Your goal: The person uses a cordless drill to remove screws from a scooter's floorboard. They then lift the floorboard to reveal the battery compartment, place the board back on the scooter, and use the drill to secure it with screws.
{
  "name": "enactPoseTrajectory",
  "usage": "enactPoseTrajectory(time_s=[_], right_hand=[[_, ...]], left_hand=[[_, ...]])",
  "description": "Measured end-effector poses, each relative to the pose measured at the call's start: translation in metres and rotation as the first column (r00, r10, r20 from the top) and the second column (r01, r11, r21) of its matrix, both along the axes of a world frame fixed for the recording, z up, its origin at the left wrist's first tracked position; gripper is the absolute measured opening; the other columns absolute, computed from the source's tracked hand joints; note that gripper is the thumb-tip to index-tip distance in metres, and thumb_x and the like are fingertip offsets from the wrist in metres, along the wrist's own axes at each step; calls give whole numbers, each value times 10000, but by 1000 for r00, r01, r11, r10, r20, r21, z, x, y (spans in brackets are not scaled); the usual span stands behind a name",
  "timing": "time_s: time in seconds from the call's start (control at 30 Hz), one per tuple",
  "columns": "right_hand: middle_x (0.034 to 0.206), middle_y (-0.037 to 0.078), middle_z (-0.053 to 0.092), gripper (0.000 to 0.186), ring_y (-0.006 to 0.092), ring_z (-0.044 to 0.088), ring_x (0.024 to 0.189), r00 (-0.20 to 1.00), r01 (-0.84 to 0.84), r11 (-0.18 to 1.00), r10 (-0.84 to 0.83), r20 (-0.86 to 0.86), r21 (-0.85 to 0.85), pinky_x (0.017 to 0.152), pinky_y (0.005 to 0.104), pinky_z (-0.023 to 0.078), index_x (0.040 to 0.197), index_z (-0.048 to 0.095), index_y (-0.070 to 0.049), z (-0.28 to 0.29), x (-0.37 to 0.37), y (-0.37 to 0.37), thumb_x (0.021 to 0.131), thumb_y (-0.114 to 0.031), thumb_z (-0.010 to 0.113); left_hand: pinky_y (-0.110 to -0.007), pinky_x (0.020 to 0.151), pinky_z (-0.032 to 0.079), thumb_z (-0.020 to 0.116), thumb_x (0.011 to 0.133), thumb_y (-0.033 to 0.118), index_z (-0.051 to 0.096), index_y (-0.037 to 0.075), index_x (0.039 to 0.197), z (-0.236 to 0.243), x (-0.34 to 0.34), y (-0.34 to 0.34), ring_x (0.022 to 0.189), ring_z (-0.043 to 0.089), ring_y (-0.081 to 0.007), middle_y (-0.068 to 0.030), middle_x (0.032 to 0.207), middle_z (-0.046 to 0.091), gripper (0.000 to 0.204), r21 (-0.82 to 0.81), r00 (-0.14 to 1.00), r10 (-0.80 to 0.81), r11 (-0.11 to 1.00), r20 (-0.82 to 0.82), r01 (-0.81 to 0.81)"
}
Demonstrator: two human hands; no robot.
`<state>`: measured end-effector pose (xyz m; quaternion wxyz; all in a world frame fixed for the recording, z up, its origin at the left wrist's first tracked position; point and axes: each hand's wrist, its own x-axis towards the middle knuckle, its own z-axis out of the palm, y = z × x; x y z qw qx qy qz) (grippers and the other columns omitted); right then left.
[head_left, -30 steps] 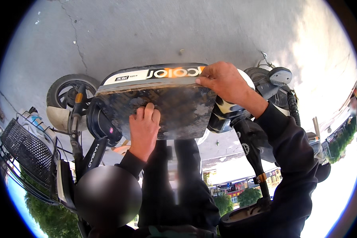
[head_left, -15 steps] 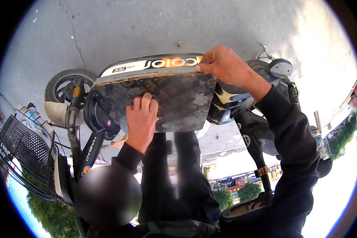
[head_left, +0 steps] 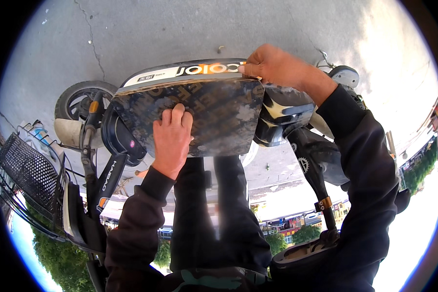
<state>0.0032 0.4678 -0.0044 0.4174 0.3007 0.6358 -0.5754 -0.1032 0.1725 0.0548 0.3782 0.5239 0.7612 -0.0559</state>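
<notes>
A dark, worn floor panel [head_left: 219, 117] with faded lettering spans the middle of an electric bike. Along its far side runs a side trim [head_left: 155, 78] in white, orange and grey. My right hand [head_left: 280, 65] is closed at the far right corner, thumb and fingers pinching the panel's edge beside the trim. On the panel's left half rests my left hand [head_left: 173, 138], palm down. Its fingers are bent and held together with their tips turned under; whatever lies beneath them is hidden.
To the left are the bike's spoked wheel [head_left: 78, 104], a black frame tube [head_left: 112, 177] and a black mesh basket [head_left: 29, 163]. On the right, another black tube [head_left: 306, 165] carries a gold clamp [head_left: 323, 204]. Cracked grey pavement [head_left: 180, 29] lies beyond; my dark-trousered legs [head_left: 194, 209] are nearer.
Both hands keep their places on the panel. Panel and hands sit slightly higher in the view. More of my left forearm shows, with the blurred round patch over it gone.
</notes>
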Motion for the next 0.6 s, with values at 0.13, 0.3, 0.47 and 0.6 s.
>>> enactPoseTrajectory(time_s=[0.13,0.3,0.47,0.6], right_hand=[[867,117,691,409,200,626,774,999,-11,996,14,29,-93,721,342,517,1050,748,67,13,-9,10,952,-328,718],[902,100,706,372,207,632,804,996,-70,997,70,-58,16,774,348,522,1082,735,44,8,2,4,983,-309,673],[957,92,723,340,194,652,868,987,107,991,-96,-129,83,814,346,526,1177,701,16,2,19,-8,1053,-281,591],[855,146,717,315,238,668,752,936,291,956,-278,-215,31,734,388,530,1070,724,27,15,27,-9,1008,-254,597]], left_hand=[[-434,828,458,947,564,197,580,66,1161,1,0,-2,1127,529,-305,-90,1301,504,713,4,1000,0,1000,-3,0],[-433,833,459,950,568,200,580,62,1176,0,0,0,1133,528,-305,-91,1306,501,725,8,1000,-13,1000,0,13],[-421,828,464,940,572,208,586,79,1162,0,0,-1,1131,528,-281,-72,1304,506,700,7,1000,-15,1000,-17,15],[-433,841,472,952,568,202,578,64,1181,0,0,-3,1147,523,-300,-90,1314,491,730,13,1000,-4,1000,3,4]])
